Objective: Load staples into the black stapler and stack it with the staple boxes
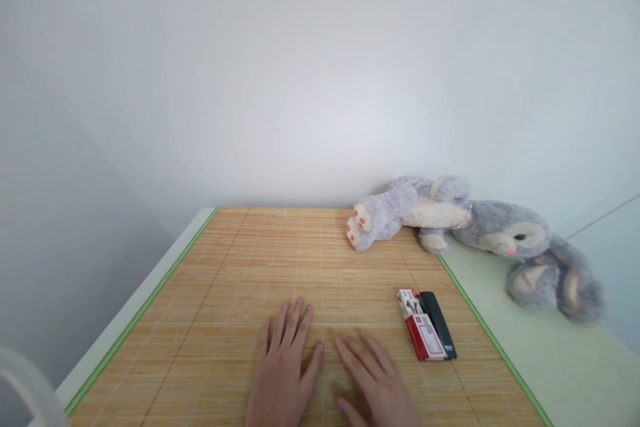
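My left hand (284,367) lies palm down on the bamboo mat (210,307), its fingers spread and holding nothing. Beside it, my right hand (374,377) is also over the mat, slightly blurred, fingers stretched out with nothing in them. To the right of my right hand, and apart from it, is a red and white box (424,327) with a stapler pictured on its upper end. Against the box's right side lies a dark stapler (438,323).
A grey plush rabbit (440,210) lies on its side along the wall at the back right, its ears over the pale tabletop (560,347). A white wall (300,80) rises behind the mat. A pale curved object (25,380) shows at the lower left.
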The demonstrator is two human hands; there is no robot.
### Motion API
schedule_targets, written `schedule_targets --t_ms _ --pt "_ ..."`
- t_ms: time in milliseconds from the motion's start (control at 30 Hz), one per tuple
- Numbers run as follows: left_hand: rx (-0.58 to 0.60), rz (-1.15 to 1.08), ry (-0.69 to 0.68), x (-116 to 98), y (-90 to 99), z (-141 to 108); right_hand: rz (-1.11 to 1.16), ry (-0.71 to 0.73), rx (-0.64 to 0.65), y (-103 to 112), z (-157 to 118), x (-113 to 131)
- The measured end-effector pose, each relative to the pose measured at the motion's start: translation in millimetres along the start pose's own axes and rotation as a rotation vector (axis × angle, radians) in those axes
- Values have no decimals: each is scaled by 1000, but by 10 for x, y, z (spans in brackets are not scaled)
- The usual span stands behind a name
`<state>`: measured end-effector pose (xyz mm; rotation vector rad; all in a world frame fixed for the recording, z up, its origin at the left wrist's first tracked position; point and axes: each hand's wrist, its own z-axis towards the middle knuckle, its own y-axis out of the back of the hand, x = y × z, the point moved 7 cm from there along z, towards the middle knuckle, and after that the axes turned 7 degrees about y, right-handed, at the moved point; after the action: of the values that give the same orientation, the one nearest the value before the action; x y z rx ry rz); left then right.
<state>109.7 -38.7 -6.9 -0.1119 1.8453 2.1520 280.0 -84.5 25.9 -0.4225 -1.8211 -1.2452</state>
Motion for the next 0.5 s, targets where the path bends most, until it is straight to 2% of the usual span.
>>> schedule_targets --t_ms 67,167,300,500 --pt "-9 8 -8 -10 -1 -5 -351 -71 -198 125 44 -304" --pt "-17 15 -14 -37 8 -17 -599 -60 -346 92 31 -489" --pt "-17 11 -3 -100 15 -34 -668 -40 -429 51 37 -471" --pt "-21 -10 45 -164 2 -18 -665 -50 -463 140 162 -392"
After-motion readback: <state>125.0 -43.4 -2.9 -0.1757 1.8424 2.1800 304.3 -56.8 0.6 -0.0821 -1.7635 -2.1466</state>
